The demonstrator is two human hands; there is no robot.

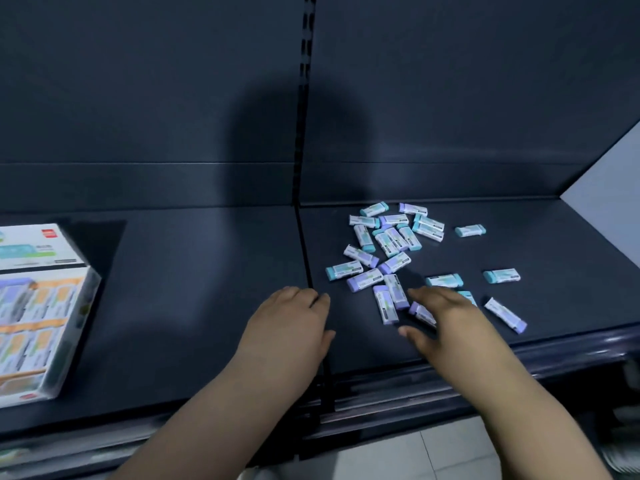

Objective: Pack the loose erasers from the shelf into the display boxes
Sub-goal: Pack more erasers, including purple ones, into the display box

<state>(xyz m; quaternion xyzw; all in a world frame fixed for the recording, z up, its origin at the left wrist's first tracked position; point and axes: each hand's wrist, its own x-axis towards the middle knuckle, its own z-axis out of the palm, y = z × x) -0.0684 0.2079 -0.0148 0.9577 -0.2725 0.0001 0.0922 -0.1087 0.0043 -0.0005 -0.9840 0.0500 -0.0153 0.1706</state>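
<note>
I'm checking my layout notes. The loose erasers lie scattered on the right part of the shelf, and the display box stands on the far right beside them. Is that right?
Not quite. The head view shows the display box at the far left of the shelf, apart from the erasers, which do lie scattered on the right part.

Teal and purple sleeved erasers (391,244) scattered flat on right shelf; display box (41,317) far left
</note>
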